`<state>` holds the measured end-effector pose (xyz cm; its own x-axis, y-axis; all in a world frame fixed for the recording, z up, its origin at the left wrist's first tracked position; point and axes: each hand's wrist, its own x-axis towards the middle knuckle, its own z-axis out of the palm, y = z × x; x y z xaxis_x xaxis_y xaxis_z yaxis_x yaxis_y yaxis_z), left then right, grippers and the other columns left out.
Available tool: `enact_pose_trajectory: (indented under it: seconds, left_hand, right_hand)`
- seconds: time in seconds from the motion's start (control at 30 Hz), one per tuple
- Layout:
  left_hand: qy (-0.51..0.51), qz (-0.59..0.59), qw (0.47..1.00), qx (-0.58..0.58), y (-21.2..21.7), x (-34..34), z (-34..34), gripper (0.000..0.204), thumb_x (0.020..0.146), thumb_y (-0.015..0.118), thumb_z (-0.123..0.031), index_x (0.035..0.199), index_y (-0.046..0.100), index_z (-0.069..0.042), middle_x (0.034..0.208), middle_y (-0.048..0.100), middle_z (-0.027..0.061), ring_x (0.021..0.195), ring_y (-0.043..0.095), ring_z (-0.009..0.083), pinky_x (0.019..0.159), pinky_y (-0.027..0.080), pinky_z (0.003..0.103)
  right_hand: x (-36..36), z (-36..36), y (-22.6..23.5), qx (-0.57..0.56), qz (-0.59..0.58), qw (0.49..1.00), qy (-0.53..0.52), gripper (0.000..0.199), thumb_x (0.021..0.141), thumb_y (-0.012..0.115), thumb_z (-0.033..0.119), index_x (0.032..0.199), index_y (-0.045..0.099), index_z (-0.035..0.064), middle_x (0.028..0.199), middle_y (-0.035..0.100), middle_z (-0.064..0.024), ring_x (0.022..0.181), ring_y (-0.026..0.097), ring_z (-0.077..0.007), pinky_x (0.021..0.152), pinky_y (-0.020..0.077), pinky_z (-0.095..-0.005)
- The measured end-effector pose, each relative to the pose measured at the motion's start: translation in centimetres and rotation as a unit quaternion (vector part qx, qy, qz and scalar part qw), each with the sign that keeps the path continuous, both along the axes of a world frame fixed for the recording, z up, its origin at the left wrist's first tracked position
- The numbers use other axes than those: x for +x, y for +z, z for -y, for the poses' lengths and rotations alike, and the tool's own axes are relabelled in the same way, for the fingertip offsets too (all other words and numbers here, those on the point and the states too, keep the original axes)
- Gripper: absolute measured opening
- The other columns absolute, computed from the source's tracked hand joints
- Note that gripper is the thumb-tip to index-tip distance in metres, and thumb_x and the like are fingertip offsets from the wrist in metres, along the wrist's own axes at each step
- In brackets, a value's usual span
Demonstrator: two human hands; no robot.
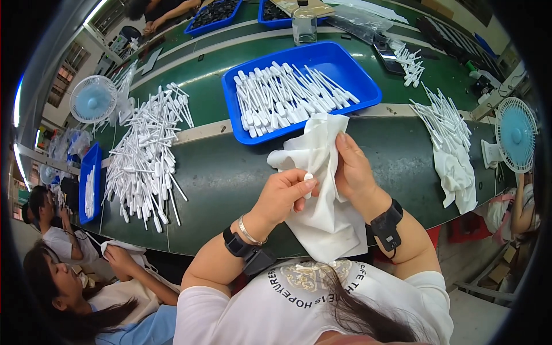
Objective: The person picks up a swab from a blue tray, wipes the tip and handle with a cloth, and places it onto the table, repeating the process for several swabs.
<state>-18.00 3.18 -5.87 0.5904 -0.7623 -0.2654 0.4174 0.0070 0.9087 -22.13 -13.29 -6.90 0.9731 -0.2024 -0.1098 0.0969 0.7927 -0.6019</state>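
Observation:
Between my two hands hangs a white cloth [328, 227], its lower end draping over the table edge toward my shirt. My left hand [286, 194] is closed, thumb and fingers pinching the thick end of a slim white plastic stick [309, 177] against the cloth. The rest of that stick is mostly hidden by the fabric. On the other side, my right hand [352, 168] grips the cloth's upper part between thumb and fingers. Just beyond the cloth stands a blue tray [362, 95] holding many similar white sticks [282, 95] with thick ends.
A large loose pile of white sticks [144, 155] lies at left. More sticks [443, 118] and a crumpled white cloth [457, 178] lie at right. Small fans [92, 99] flank the green table [218, 190]. A clear bottle [304, 26] stands behind the tray. Co-workers sit at left.

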Motion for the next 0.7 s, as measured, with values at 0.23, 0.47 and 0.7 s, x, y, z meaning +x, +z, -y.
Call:
enact_pose_trajectory:
  seconds: [0.23, 0.47, 0.7]
  left_hand:
    - [0.093, 0.168, 0.98, 0.05, -1.0, -0.3, 0.3, 0.019, 0.085, 0.054, -0.015, 0.095, 0.059, 0.0, 0.073, 0.059, 0.0016, 0.052, 0.047, 0.0036, 0.046, 0.038, 0.017]
    - [0.207, 0.212, 0.955, 0.013, -0.9, 0.8, -0.2, 0.018, 0.086, 0.053, -0.014, 0.096, 0.058, 0.0, 0.073, 0.059, 0.0013, 0.054, 0.049, 0.0044, 0.048, 0.04, 0.019]
    - [0.116, 0.12, 0.975, -0.149, 1.7, -0.2, -1.6, 0.02, 0.088, 0.049, -0.017, 0.093, 0.058, 0.0, 0.079, 0.06, 0.004, 0.051, 0.048, 0.0065, 0.048, 0.04, 0.019]
  right_hand:
    - [-1.2, -1.3, -0.3, -0.074, -0.032, 0.994, 0.073, 0.029, 0.091, 0.044, 0.021, 0.113, 0.046, 0.0015, 0.104, 0.056, -0.01, 0.093, 0.056, -0.0192, 0.082, 0.0457, -0.0332]
    - [-1.4, -1.8, 0.0, -0.159, -0.01, 0.98, 0.121, 0.035, 0.083, 0.052, 0.011, 0.115, 0.044, -0.0024, 0.107, 0.054, -0.0102, 0.095, 0.055, -0.0201, 0.082, 0.0452, -0.0333]
    - [-1.3, 0.0, 0.4, -0.047, 0.005, 0.982, 0.182, 0.044, 0.079, 0.055, 0.013, 0.119, 0.042, -0.0021, 0.11, 0.053, -0.0128, 0.099, 0.054, -0.0233, 0.086, 0.0425, -0.0365]
